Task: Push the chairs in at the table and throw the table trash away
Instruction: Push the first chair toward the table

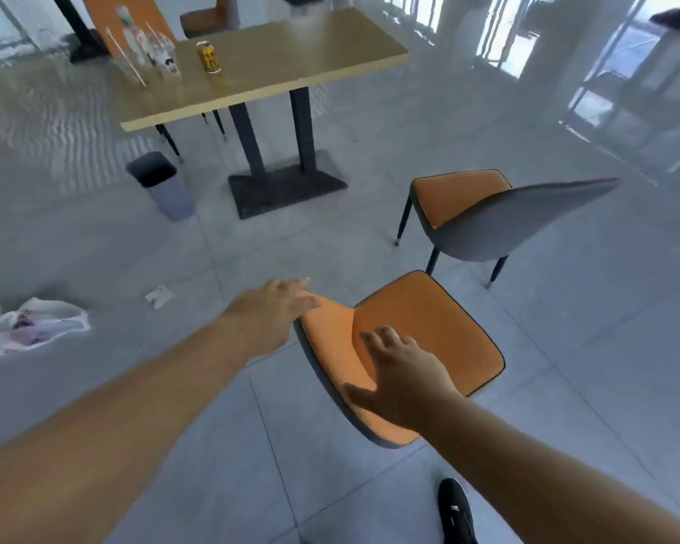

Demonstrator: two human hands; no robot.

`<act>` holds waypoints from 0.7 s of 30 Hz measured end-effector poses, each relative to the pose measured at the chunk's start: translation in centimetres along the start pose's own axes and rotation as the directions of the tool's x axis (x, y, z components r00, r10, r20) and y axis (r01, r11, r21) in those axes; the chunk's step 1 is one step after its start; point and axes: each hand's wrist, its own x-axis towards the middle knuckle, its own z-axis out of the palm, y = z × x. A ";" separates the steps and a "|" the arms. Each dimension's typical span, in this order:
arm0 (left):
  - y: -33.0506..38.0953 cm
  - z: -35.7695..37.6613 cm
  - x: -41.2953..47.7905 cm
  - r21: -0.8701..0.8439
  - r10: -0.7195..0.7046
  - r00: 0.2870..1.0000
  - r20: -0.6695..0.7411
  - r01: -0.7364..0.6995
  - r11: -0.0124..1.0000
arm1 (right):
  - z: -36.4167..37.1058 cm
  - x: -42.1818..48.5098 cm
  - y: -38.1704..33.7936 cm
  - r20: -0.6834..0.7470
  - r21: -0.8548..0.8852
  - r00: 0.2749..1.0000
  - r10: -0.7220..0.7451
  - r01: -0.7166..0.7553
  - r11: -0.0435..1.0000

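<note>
Both bare hands are on the backrest of the near chair (pixel 428 331), which stands on the tiled floor (pixel 291 445) well apart from the table (pixel 291 56), its orange seat facing away from the camera; the left hand (pixel 275 308) rests flat on the left end of the backrest's top edge, fingers extended and not curled around it; the right hand (pixel 401 374) lies over the right part of the backrest with fingers spread and thumb out to the side, palm down, not closed on the edge; whether either palm presses firmly cannot be told. A second chair (pixel 487 214), orange seat with a grey shell back, stands to the right and beyond the first, also pulled out from the table and turned at an angle. The table has a light wood top on 2 dark posts with a dark flat base; on its left part stand a yellow can (pixel 209 56), a clear plastic bottle (pixel 132 31), and clear cups (pixel 162 53) with straws. A grey bin (pixel 162 182) with a dark liner stands on the floor beside the table's near left corner. A third chair (pixel 205 17) is at the table's far side. On the floor to the left lie a white plastic bag (pixel 32 323) and a small scrap of paper (pixel 158 295). A black shoe (pixel 456 512) shows at the lower edge.
</note>
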 end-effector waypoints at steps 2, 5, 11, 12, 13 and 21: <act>-0.5 0.5 1.2 -0.001 0.036 0.999 0.019 -0.036 0.999 | 1.5 -0.2 -1.5 0.080 -0.022 0.995 0.060 -0.059 0.998; -0.4 2.3 3.4 0.085 0.108 0.991 0.083 -0.115 0.990 | 4.1 -0.9 -2.0 0.174 -0.055 0.978 0.113 -0.105 0.993; -1.1 5.6 4.6 0.067 0.174 0.985 0.019 -0.175 0.982 | 5.4 -0.9 -2.1 0.214 -0.048 0.974 0.079 -0.070 0.996; -1.2 6.0 4.4 0.072 0.186 0.982 0.015 -0.187 0.980 | 5.4 -0.9 -2.1 0.216 -0.050 0.975 0.049 -0.039 0.998; -1.2 6.4 4.2 0.081 0.194 0.981 0.012 -0.195 0.977 | 5.4 -1.0 -2.0 0.217 -0.055 0.976 0.026 -0.014 0.998; 1.1 7.7 -0.3 -0.099 0.120 0.993 0.014 -0.118 0.988 | 3.4 -1.5 1.2 0.356 -0.119 0.930 -0.086 0.137 0.983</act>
